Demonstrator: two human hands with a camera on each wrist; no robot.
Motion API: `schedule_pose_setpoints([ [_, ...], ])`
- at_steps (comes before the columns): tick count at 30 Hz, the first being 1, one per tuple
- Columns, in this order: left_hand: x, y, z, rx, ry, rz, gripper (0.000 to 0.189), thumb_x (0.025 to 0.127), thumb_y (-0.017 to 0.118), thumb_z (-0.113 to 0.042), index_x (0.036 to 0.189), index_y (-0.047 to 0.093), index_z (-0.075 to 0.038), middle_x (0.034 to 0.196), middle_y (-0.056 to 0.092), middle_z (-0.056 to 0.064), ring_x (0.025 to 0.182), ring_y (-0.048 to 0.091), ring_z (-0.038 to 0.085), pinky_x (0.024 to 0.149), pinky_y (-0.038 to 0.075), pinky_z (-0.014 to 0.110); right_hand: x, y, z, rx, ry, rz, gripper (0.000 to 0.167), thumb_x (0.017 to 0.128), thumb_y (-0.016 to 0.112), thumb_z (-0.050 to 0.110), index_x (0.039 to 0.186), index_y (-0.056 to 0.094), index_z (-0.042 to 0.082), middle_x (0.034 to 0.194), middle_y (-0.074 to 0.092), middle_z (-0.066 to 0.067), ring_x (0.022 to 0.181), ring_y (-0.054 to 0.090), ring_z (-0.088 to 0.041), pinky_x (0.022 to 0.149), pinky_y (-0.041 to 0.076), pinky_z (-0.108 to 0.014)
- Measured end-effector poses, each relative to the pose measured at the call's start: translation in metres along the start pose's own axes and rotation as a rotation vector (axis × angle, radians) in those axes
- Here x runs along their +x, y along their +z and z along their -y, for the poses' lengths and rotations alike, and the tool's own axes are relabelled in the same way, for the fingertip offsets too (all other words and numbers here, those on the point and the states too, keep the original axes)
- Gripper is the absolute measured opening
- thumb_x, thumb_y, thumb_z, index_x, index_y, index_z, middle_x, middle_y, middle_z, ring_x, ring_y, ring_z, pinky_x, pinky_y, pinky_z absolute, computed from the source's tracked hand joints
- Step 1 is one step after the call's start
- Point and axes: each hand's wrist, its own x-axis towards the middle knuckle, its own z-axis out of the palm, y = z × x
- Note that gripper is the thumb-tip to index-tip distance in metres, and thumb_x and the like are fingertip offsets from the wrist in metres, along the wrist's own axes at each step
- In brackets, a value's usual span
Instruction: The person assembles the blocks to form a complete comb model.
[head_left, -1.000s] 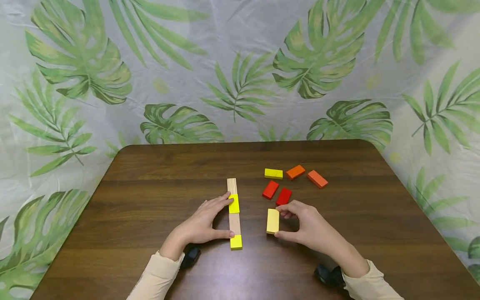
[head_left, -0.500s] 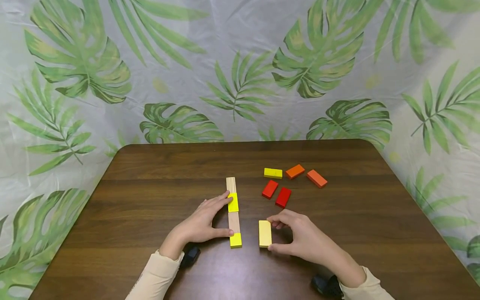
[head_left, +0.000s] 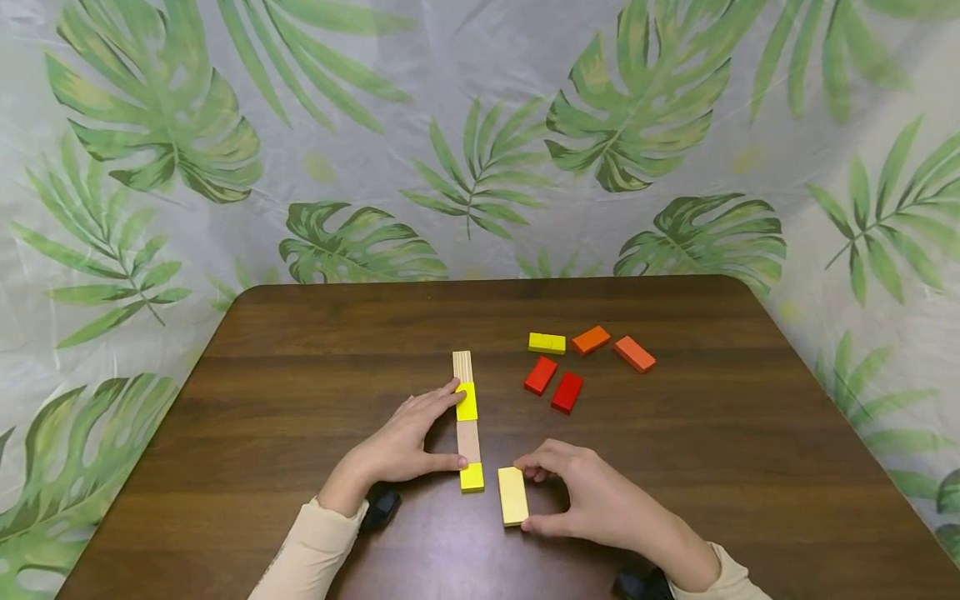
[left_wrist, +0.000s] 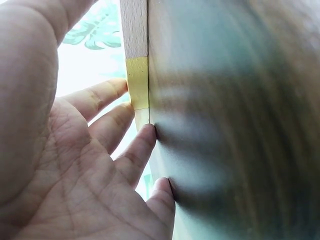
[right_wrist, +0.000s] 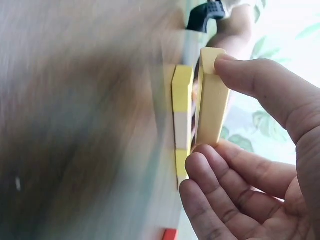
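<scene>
A straight row of blocks runs away from the near side at mid-table: a yellow block [head_left: 472,478] at the near end, a bare wood block [head_left: 467,442], another yellow block [head_left: 467,402], and a grooved wood block [head_left: 462,367] at the far end. My left hand [head_left: 401,442] lies along the row's left side with fingers extended, thumb at the near yellow block and fingertips against the far one. My right hand [head_left: 600,496] pinches a pale yellow block [head_left: 513,497] by its ends, thumb at the near end. This block is right of the row, raised off the table in the right wrist view.
Behind the right hand lie loose blocks: two red blocks [head_left: 567,392], two orange blocks [head_left: 635,355] and a yellow block [head_left: 547,343]. The dark wooden table [head_left: 300,350] ends at a leaf-patterned cloth [head_left: 480,150].
My right hand has carried the pale yellow block left and toward the near side, closer to the row's near end. The left hand and the row have stayed in place.
</scene>
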Motion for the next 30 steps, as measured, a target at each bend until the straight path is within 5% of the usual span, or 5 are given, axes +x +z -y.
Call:
schedule_pose_setpoints([
  [15,0.0,0.0,0.001,0.002,0.003,0.0,0.093,0.091,0.086,-0.045,0.165,0.042,-0.01,0.18,0.025,0.006,0.164,0.029,0.035,0.131,0.017,0.072,0.009,0.015,0.019,-0.036,-0.022,0.114,0.047,0.084,0.092,0.033,0.126,0.076,0.018,0.105,0.065,0.012,0.095,0.059,0.0,0.087,0.055,-0.018],
  [30,0.0,0.0,0.002,0.011,0.005,-0.003,0.093,0.091,0.086,-0.043,0.165,0.042,-0.009,0.18,0.025,0.007,0.164,0.03,0.035,0.13,0.019,0.072,0.02,0.023,0.021,-0.077,-0.066,0.089,0.049,0.085,0.093,0.036,0.125,0.076,0.015,0.106,0.067,0.01,0.09,0.058,0.001,0.082,0.053,-0.016],
])
